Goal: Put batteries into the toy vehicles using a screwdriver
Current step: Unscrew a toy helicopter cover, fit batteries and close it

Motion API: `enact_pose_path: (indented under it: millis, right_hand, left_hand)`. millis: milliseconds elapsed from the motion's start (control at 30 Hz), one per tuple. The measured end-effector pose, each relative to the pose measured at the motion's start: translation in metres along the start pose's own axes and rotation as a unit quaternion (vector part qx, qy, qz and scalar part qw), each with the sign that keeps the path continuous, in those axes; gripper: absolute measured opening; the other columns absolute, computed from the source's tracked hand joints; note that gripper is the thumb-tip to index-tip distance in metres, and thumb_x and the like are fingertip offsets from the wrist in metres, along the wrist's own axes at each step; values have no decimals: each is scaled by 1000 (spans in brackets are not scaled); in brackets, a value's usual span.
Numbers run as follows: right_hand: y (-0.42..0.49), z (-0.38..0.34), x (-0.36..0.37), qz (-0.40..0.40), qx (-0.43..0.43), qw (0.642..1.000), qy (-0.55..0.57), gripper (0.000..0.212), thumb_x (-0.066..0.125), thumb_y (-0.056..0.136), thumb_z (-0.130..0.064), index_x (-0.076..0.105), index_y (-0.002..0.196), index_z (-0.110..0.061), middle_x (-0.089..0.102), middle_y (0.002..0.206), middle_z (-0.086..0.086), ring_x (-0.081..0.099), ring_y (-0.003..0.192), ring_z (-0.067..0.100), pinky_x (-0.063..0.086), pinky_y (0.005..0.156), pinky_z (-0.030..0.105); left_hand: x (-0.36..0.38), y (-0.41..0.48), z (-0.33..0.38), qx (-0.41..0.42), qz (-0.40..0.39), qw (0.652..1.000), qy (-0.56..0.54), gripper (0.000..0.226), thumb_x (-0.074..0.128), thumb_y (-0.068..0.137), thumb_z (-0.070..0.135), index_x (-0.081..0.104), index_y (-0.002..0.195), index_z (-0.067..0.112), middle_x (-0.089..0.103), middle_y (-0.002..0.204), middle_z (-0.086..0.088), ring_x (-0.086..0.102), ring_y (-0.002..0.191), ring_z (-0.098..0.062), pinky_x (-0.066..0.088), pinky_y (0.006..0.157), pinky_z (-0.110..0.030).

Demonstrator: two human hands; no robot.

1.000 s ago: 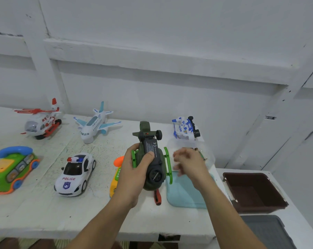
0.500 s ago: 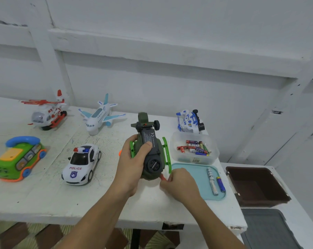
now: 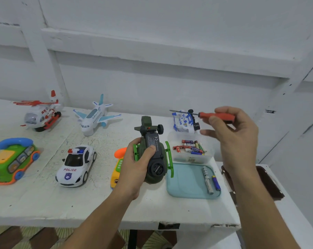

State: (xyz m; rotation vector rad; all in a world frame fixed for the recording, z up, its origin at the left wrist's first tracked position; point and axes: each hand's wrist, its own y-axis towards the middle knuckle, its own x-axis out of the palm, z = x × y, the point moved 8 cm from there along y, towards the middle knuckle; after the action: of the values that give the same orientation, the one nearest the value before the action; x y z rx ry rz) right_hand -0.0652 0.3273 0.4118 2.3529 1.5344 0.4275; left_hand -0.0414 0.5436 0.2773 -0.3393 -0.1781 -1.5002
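Background stuff around the workbench

Scuffed white table (image 3: 44,200) against a white panelled wall (image 3: 170,78). A teal tray (image 3: 186,184) sits near the right edge, with a dark brown bin (image 3: 272,186) on a lower white surface just past it.

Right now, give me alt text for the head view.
A person's left hand grips an upturned green toy helicopter while the right hand holds up a red screwdriver near a tub of batteries. Other toys stand on the white table.

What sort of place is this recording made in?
Likely a plain room used as a makeshift toy-repair bench, not a fitted workshop: a worn white table against a bare white wall, toys like the police car laid out on it, and a tub of batteries.
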Motion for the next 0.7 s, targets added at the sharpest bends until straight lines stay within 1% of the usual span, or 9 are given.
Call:
enact_pose_path:
  millis: [33, 133, 167, 233, 300, 367, 567, 700]
  right_hand:
    - [-2, -7, 3, 1, -24, 1000, -9, 21, 60, 89, 4, 61, 91, -17, 67, 94, 15, 73, 83, 20, 60, 63, 35]
    - [-10, -21, 19, -24, -87, 994, -62, 25, 58, 87, 1, 56, 88, -25, 66, 83, -1, 73, 78, 20, 60, 65, 40]
    - [-14, -22, 24, -38, -105, 990, -81, 25, 59, 84, -4, 55, 86, -29, 64, 82, -1, 73, 79, 21, 60, 66, 42]
    - [-20, -20, 31, -61, -122, 985, -110, 25, 58, 80, -9, 54, 85, -33, 62, 88, 9, 71, 82, 21, 60, 64, 44]
    - [-23, -15, 34, -71, -126, 981, -130, 23, 58, 79, -6, 55, 87, -27, 61, 90, 13, 71, 84, 19, 60, 64, 44]
    - [-25, -12, 36, -76, -127, 979, -139, 21, 58, 78, -5, 55, 88, -23, 61, 89, 12, 71, 85, 18, 59, 65, 45]
    - [-26, -10, 37, -80, -125, 979, -138, 19, 58, 79, -3, 55, 88, -19, 59, 88, 11, 71, 85, 14, 59, 64, 45]
    - [-26, -13, 33, -68, -128, 982, -118, 22, 58, 78, -1, 56, 88, -20, 59, 88, 13, 71, 85, 18, 59, 63, 45]
  left_hand:
    - [1, 0, -1, -3, 1, 1000, -1, 25, 64, 92, 22, 55, 108, 40, 72, 81, 16, 73, 84, -19, 62, 72, -42]
    - [3, -1, -5, -7, 7, 1000, -2, 27, 67, 91, 23, 57, 108, 41, 71, 88, 14, 72, 89, -22, 61, 78, -46]
    - [3, -1, -5, -6, 9, 1000, 0, 27, 67, 91, 23, 57, 108, 42, 71, 88, 15, 72, 90, -22, 61, 79, -47]
    - [4, -1, -6, -2, 10, 1000, 7, 28, 68, 91, 24, 57, 109, 42, 71, 89, 15, 72, 91, -21, 61, 79, -47]
    - [4, -1, -6, 1, 12, 1000, 14, 28, 68, 91, 24, 58, 112, 40, 71, 93, 12, 72, 91, -22, 60, 80, -48]
    - [4, -1, -7, 3, 13, 1000, 19, 29, 68, 90, 24, 58, 114, 39, 71, 99, 7, 72, 92, -23, 60, 81, -50]
    - [5, -2, -7, 7, 14, 1000, 25, 29, 68, 90, 25, 57, 114, 39, 70, 103, 5, 72, 94, -24, 60, 80, -51]
    - [5, -1, -8, 5, 15, 1000, 25, 31, 68, 90, 25, 57, 117, 37, 70, 103, 3, 72, 94, -25, 60, 79, -51]
